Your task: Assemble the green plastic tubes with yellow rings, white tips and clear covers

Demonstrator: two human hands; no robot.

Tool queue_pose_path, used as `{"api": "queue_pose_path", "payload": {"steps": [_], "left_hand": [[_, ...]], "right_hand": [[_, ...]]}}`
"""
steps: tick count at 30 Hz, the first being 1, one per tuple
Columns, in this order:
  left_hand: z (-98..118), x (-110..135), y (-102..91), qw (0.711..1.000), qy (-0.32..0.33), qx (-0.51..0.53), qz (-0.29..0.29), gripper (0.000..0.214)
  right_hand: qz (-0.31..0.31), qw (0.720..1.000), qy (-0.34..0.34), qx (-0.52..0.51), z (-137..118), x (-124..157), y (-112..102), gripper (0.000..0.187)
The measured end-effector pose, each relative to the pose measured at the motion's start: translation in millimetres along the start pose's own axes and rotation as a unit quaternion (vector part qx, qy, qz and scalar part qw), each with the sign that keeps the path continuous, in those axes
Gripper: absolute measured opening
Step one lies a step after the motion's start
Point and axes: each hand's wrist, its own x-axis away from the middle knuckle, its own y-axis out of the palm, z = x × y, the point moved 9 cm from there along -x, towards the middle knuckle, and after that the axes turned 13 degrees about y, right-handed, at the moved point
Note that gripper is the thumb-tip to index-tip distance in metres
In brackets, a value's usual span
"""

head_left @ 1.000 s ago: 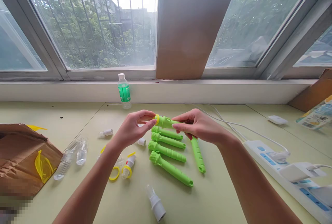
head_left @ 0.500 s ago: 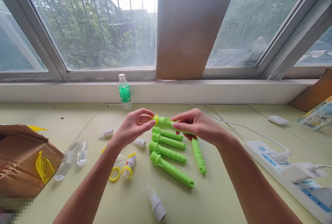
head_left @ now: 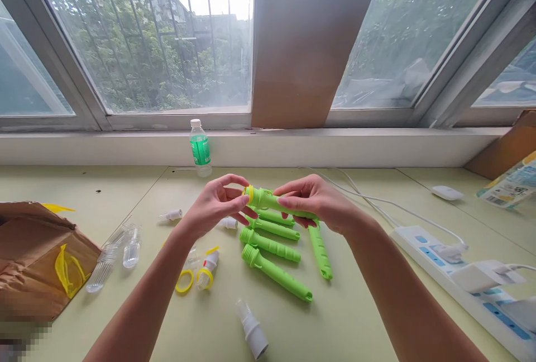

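A light-green plastic handle (head_left: pixel 268 201) with a threaded end is held level above the table, its threads pointing left. My right hand (head_left: pixel 319 203) is closed round its right part, thumb in front. A yellow ring (head_left: pixel 250 195) sits around the threaded end, and my left hand (head_left: pixel 221 201) pinches it between thumb and fingers. Beneath lie several similar green handles (head_left: pixel 276 272), threads to the left. One more green handle (head_left: pixel 320 253) lies crosswise on the right, its upper end hidden by my right hand.
Left on the table are a loose yellow ring (head_left: pixel 184 282), white parts with clear tips (head_left: pixel 253 334), clear ribbed tubes (head_left: pixel 132 247) and a cardboard box (head_left: pixel 37 250). A bottle (head_left: pixel 200 149) stands by the window ledge. A power strip (head_left: pixel 456 289) with cables lies right.
My left fingers have shifted slightly on the yellow ring, with the lower fingers now spread below the handle. The right hand keeps its hold, moving slightly left.
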Motion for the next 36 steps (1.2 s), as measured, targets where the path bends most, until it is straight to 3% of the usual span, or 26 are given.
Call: {"api": "queue_pose_path", "payload": {"steps": [4,8,13,18,23,30,36], "left_hand": [[6.8,-1.8,-2.7,0.999,0.026,-0.025,0.025,0.032],[21.5,-2.6,-6.5,0.988,0.093,-0.109,0.065,0.028],[47.8,5.6,-11.4,0.942,0.211,-0.224,0.134,0.017],[59.5,12.4,-9.5,0.915,0.274,-0.246,0.166,0.014],[64.1,14.2,-7.3,0.910,0.285,-0.248,0.171,0.002],[64.6,8.3,5.0,0.941,0.236,-0.221,0.098,0.024],[66.4,7.6,8.4,0.950,0.224,-0.200,0.081,0.023]], "right_hand": [[-0.008,1.000,0.008,-0.025,-0.8,-0.4,2.1,0.043],[-0.020,0.999,0.011,-0.041,-4.5,1.7,5.5,0.044],[-0.067,0.996,0.008,-0.051,-6.8,4.9,15.1,0.036],[-0.092,0.993,0.021,-0.069,-2.9,4.4,20.9,0.030],[-0.090,0.992,0.027,-0.081,-2.5,4.9,18.2,0.030],[-0.085,0.990,0.034,-0.103,-2.3,7.9,12.0,0.029],[-0.105,0.987,0.036,-0.118,-3.7,9.5,18.8,0.028]]}}
